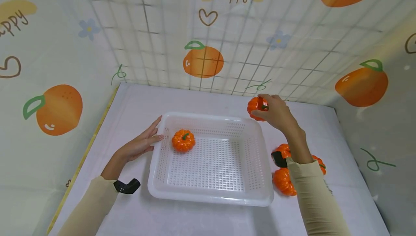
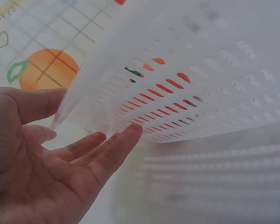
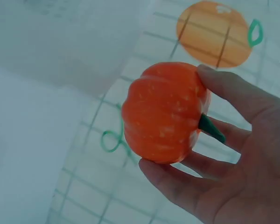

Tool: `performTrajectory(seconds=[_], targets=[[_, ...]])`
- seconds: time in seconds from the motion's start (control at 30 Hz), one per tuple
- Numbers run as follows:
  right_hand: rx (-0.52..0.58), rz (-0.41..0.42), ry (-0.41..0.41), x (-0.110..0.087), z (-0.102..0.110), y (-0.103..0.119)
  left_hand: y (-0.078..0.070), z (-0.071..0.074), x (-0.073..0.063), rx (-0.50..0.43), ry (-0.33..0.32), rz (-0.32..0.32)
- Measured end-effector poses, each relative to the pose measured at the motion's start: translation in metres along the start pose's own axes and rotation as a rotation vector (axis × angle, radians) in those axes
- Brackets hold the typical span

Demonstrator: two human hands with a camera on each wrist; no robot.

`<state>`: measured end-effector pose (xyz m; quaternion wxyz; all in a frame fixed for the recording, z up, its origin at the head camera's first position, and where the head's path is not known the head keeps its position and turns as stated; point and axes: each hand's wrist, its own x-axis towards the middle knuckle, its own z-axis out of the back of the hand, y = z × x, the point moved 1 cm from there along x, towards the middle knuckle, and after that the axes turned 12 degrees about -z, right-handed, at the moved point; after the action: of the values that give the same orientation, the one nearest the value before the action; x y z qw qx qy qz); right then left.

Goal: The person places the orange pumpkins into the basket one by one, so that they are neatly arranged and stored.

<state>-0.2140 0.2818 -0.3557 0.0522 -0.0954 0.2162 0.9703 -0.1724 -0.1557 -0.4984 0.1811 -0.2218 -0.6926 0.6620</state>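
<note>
In the head view a small orange toy pumpkin (image 1: 255, 108) with a green stem is gripped by my right hand (image 1: 276, 111), beyond the basket's far right corner. The right wrist view shows that pumpkin (image 3: 165, 112) between the thumb and fingertips. My left hand (image 1: 143, 144) rests at the left end of a white plastic basket (image 1: 211, 200); its fingers lie fairly straight against the outer wall (image 2: 214, 93). Inside the basket, near its left end, sits another pumpkin (image 1: 183, 141).
Several more pumpkins (image 1: 284, 181) lie on the white table right of the basket, partly hidden under my right forearm. A fruit-printed sheet (image 1: 169, 59) hangs behind the table and at both sides. Dark wrist cameras (image 1: 126, 186) sit on both wrists.
</note>
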Motion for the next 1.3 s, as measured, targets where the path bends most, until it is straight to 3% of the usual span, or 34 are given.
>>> performTrajectory(seconds=[0.33,0.73,1.3], targets=[[0.027,0.078,0.024,-0.012,-0.014,0.041,0.002,0.002,-0.001,-0.010,0.005,-0.001],[0.022,0.220,0.092,-0.033,-0.058,0.075,0.005,0.002,0.000,-0.016,0.001,0.013],[0.004,0.273,0.242,-0.039,-0.104,0.087,0.002,0.002,0.000,-0.014,-0.005,0.006]])
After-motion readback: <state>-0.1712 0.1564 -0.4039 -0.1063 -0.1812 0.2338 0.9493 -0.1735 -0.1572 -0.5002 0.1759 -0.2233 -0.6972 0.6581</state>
